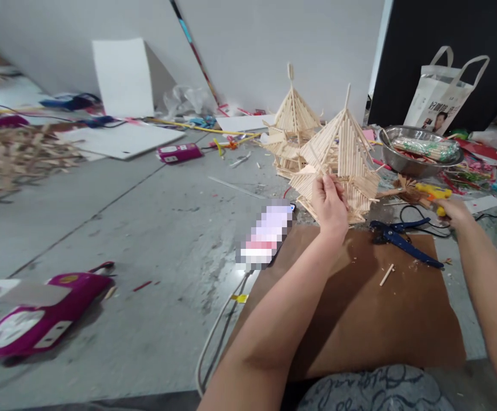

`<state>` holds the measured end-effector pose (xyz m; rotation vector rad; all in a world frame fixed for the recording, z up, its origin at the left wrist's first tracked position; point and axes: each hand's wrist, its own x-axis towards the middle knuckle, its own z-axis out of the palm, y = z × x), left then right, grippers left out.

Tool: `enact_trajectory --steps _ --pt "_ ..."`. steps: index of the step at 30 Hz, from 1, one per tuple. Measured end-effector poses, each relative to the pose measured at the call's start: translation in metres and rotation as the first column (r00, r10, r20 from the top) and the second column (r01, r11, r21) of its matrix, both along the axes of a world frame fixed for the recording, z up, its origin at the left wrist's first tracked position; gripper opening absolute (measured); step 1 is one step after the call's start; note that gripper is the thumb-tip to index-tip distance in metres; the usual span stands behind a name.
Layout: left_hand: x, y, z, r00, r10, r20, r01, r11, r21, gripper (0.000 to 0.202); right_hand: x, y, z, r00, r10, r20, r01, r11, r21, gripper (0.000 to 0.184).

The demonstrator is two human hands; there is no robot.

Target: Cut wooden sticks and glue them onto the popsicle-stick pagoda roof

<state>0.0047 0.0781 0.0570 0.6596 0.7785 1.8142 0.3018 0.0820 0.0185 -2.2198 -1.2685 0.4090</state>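
My left hand (pixel 331 202) is closed on the lower tier of a pagoda model (pixel 343 142) made of thin wooden sticks. The model's pointed roof rises above my fingers. A second stick pagoda (pixel 292 114) stands just behind it on the left. At the right, my right hand (pixel 456 212) grips a yellow glue gun (pixel 433 192) with an orange part; its handle is partly hidden by my fingers. Blue-handled cutters (pixel 407 242) lie between my arms on a brown board (pixel 381 319), near a short loose stick (pixel 387 274).
A phone (pixel 269 231) with a cable lies left of the board. Two purple devices (pixel 180 152) rest on the grey table. Behind my right hand are a metal bowl (pixel 424 165) with packaged sticks and a white bag (pixel 439 97). Wood pieces (pixel 21 157) pile up at far left.
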Motion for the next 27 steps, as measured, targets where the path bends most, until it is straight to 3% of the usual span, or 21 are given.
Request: enact_trajectory --steps 4,6,8,11,15,18,21,27 --pt "0.001 0.001 -0.002 1.0 -0.022 -0.004 0.022 1.0 0.014 0.022 -0.015 -0.019 0.037 0.962 0.067 -0.266 -0.018 0.983 0.184 0.012" --pt "0.002 0.003 -0.004 1.0 -0.022 -0.012 0.022 1.0 0.018 0.024 -0.028 -0.025 0.058 0.873 0.18 -0.453 0.008 0.924 0.383 0.007" --pt "0.002 0.004 -0.006 1.0 -0.015 -0.023 0.015 1.0 0.023 0.027 -0.047 -0.032 0.078 0.844 0.295 -0.448 -0.033 0.862 0.506 0.01" --pt "0.001 0.006 -0.008 0.999 -0.014 -0.037 0.015 0.999 0.03 0.031 -0.082 -0.042 0.101 0.834 0.455 -0.311 -0.231 0.801 0.553 0.019" --pt "0.001 0.006 -0.009 1.0 -0.015 -0.016 0.016 0.999 0.044 0.029 -0.122 -0.048 0.116 0.771 0.62 -0.15 -0.493 0.728 0.476 0.015" --pt "0.0 0.005 -0.007 1.0 -0.022 -0.008 0.022 0.999 0.043 0.03 -0.142 -0.046 0.119 0.756 0.653 0.039 -0.63 0.711 0.314 0.028" --pt "0.0 0.004 -0.005 1.0 -0.016 -0.02 0.017 0.999 0.037 0.031 -0.157 -0.041 0.123 0.729 0.649 0.216 -0.684 0.7 0.206 0.037" --pt "-0.001 0.005 -0.006 0.997 -0.02 -0.075 0.024 0.998 0.062 0.027 -0.171 -0.034 0.126 0.657 0.647 0.387 -0.748 0.623 0.229 0.038"
